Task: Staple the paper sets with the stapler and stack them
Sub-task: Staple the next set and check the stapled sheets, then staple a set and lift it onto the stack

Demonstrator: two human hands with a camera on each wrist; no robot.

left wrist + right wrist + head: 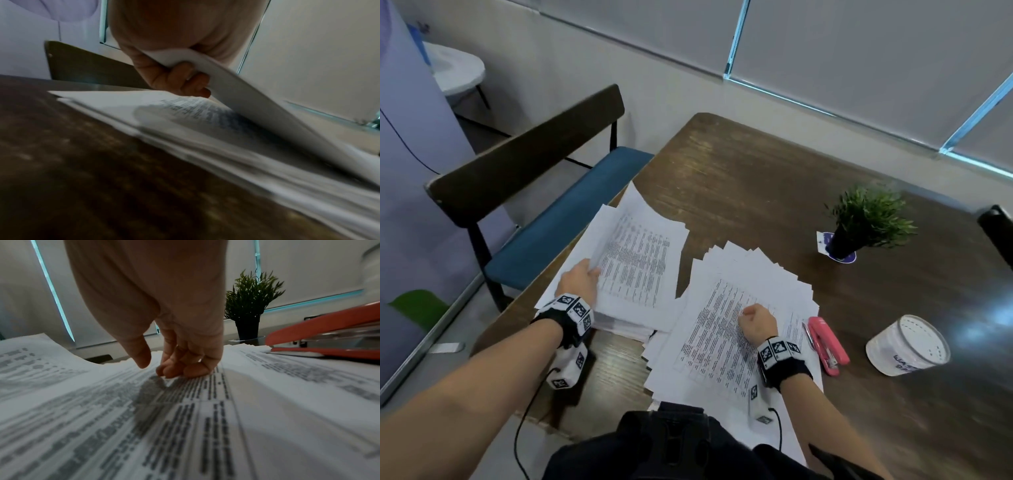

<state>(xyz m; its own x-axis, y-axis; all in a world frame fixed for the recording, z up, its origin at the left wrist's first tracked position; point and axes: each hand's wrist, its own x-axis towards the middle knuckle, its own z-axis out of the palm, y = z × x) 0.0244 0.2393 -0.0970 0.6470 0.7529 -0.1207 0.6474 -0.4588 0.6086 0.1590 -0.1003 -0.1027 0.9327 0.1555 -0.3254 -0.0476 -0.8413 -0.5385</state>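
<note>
On the left of the dark wooden table (756,178) lies a pile of printed sheets (619,318) (185,129). My left hand (582,277) (179,78) grips the near left edge of the top paper set (633,260) (246,91) and holds it lifted and bent off that pile. A second, fanned pile of printed paper (756,270) (185,418) lies in front of me. My right hand (756,322) (176,368) rests on it with curled fingers touching the top sheet, holding nothing. The pink stapler (827,344) (329,331) lies shut just right of this pile.
A pen (808,335) lies beside the stapler. A white round container (907,346) stands further right and a small potted plant (866,219) (251,296) behind it. A bench with a blue seat (558,219) stands along the table's left edge.
</note>
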